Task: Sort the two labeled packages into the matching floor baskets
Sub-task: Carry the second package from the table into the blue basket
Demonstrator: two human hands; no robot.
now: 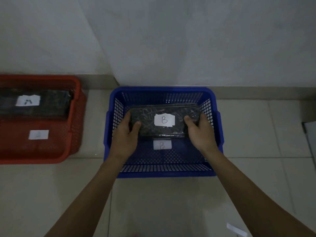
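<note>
A dark plastic-wrapped package (150, 122) with a white "B" label is inside the blue basket (162, 174), toward its far side. My left hand (125, 135) grips the package's left end and my right hand (200, 132) grips its right end. A white "B" tag (162, 145) lies on the blue basket's floor just in front of the package. To the left, the red basket (73, 117) holds another dark package (51, 103) with a white "A" label, and a white tag (38, 134) lies on that basket's floor.
Both baskets stand on a pale tiled floor against a white wall with a grey skirting (256, 93). A scrap of white paper (236, 230) lies on the floor at the lower right. A dark-edged object (310, 134) shows at the right border.
</note>
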